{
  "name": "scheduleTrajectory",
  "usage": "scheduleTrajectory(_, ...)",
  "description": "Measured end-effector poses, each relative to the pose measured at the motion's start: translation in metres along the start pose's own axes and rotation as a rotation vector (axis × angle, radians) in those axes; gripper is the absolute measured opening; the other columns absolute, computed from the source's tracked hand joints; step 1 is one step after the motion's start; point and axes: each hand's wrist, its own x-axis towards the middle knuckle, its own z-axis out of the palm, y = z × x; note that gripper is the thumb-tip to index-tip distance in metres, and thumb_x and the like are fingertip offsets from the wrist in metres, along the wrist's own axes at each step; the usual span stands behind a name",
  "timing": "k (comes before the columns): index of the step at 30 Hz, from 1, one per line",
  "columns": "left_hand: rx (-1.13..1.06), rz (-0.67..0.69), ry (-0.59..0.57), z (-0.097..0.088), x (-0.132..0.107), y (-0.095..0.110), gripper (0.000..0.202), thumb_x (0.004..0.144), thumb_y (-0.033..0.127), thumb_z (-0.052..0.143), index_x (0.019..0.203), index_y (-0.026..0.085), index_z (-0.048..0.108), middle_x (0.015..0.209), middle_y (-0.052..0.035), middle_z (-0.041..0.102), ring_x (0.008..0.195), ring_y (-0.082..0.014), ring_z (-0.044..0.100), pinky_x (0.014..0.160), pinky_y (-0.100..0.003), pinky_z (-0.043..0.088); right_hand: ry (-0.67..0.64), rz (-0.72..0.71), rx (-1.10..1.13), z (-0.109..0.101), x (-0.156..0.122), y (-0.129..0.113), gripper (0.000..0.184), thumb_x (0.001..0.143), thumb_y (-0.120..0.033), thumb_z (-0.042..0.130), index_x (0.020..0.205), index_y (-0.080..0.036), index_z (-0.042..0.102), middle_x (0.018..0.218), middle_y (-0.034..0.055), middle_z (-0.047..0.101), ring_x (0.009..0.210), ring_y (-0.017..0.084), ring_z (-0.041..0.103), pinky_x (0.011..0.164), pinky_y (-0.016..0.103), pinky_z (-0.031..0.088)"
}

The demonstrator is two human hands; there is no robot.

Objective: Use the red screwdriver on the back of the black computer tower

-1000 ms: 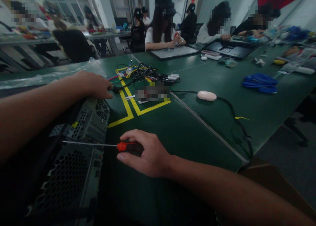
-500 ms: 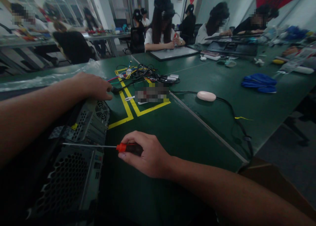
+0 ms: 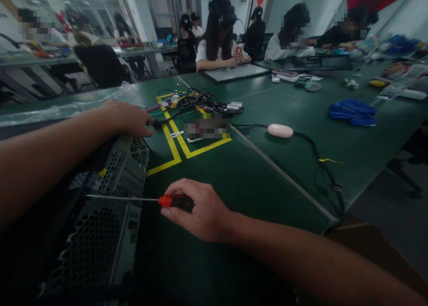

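- Head view: the right hand (image 3: 200, 212) has its grip closed round the red-and-black handle of the screwdriver (image 3: 167, 201), low over the table (image 3: 240, 176).
- The shaft runs level to the left out of the grip, with its tip at the rear panel of the case (image 3: 100, 239).
- The left hand (image 3: 129, 117) lies palm down on the case's far top edge, above the fan grille, its grip slack and clasping nothing.
- Cables (image 3: 194, 101) and a mouse (image 3: 280, 130) lie beyond.
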Motion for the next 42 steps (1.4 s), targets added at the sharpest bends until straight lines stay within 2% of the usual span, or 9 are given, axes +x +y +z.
scheduleTrajectory(5, -0.052, -0.009, 0.013, 0.0017, 0.0012, -0.0011, 0.058, 0.095, 0.055, 0.057, 0.14, 0.023, 0.072, 0.142, -0.0172, 0.071, 0.125, -0.0432, 0.067, 0.105, -0.059, 0.05, 0.018, -0.035, -0.004, 0.0001, 0.0, 0.0013, 0.018, 0.098, -0.033, 0.073, 0.108, -0.02, 0.068, 0.102, 0.0043, 0.075, 0.083, 0.016, 0.069, 0.08, 0.028, 0.057)
scheduleTrajectory(11, -0.054, -0.004, 0.018, 0.0002, 0.0002, -0.0008, 0.057, 0.094, 0.059, 0.059, 0.137, 0.026, 0.074, 0.14, -0.016, 0.073, 0.123, -0.0421, 0.067, 0.103, -0.058, 0.051, 0.027, -0.048, -0.001, 0.0007, 0.0004, 0.0016, 0.017, 0.097, -0.032, 0.073, 0.107, -0.019, 0.068, 0.1, 0.0039, 0.074, 0.083, 0.016, 0.069, 0.08, 0.028, 0.057)
scheduleTrajectory(17, -0.015, 0.001, 0.017, -0.0001, -0.0005, -0.0007, 0.058, 0.097, 0.057, 0.053, 0.141, 0.024, 0.071, 0.141, -0.0186, 0.072, 0.122, -0.0414, 0.068, 0.101, -0.058, 0.052, 0.022, -0.032, 0.015, 0.0011, 0.0001, 0.0014, 0.018, 0.098, -0.033, 0.073, 0.108, -0.019, 0.068, 0.101, 0.0044, 0.074, 0.083, 0.016, 0.07, 0.079, 0.028, 0.057)
scheduleTrajectory(23, -0.104, 0.001, -0.01, 0.0014, 0.0052, -0.0055, 0.065, 0.084, 0.065, 0.064, 0.135, 0.026, 0.076, 0.139, -0.0187, 0.073, 0.123, -0.0484, 0.067, 0.103, -0.059, 0.05, 0.033, -0.053, 0.001, 0.0006, 0.0008, 0.0018, 0.016, 0.097, -0.031, 0.073, 0.107, -0.019, 0.068, 0.1, 0.004, 0.074, 0.083, 0.016, 0.069, 0.08, 0.029, 0.057)
scheduleTrajectory(27, -0.104, -0.004, 0.003, -0.0003, 0.0038, -0.0045, 0.067, 0.082, 0.066, 0.065, 0.135, 0.027, 0.076, 0.139, -0.0175, 0.074, 0.123, -0.049, 0.067, 0.103, -0.058, 0.049, 0.026, -0.036, 0.009, 0.0011, 0.0001, 0.0015, 0.017, 0.097, -0.032, 0.073, 0.108, -0.02, 0.068, 0.101, 0.0044, 0.075, 0.081, 0.016, 0.069, 0.079, 0.028, 0.057)
scheduleTrajectory(31, -0.047, 0.002, -0.026, -0.0038, 0.0004, -0.0012, 0.065, 0.09, 0.062, 0.055, 0.14, 0.024, 0.073, 0.141, -0.0194, 0.072, 0.122, -0.0462, 0.068, 0.099, -0.058, 0.051, 0.005, 0.007, 0.015, 0.0015, -0.0008, 0.0009, 0.018, 0.097, -0.033, 0.073, 0.108, -0.02, 0.068, 0.102, 0.0051, 0.075, 0.084, 0.017, 0.07, 0.078, 0.029, 0.057)
scheduleTrajectory(37, -0.042, -0.018, -0.003, -0.0015, 0.0048, -0.0026, 0.064, 0.084, 0.065, 0.058, 0.135, 0.031, 0.076, 0.139, -0.0159, 0.074, 0.122, -0.0455, 0.069, 0.095, -0.055, 0.054, 0.016, 0.012, 0.003, 0.003, -0.0001, 0.0006, 0.016, 0.096, -0.031, 0.074, 0.107, -0.02, 0.069, 0.098, 0.0037, 0.075, 0.08, 0.016, 0.068, 0.077, 0.029, 0.056)
scheduleTrajectory(42, -0.074, -0.035, 0.023, -0.0001, 0.0059, -0.0022, 0.062, 0.082, 0.064, 0.063, 0.133, 0.031, 0.077, 0.135, -0.0146, 0.076, 0.121, -0.0438, 0.068, 0.099, -0.053, 0.052, 0.024, 0.014, 0.03, 0.0048, -0.0006, 0.0002, 0.014, 0.096, -0.027, 0.074, 0.106, -0.019, 0.068, 0.092, 0.002, 0.071, 0.077, 0.015, 0.066, 0.073, 0.028, 0.053)
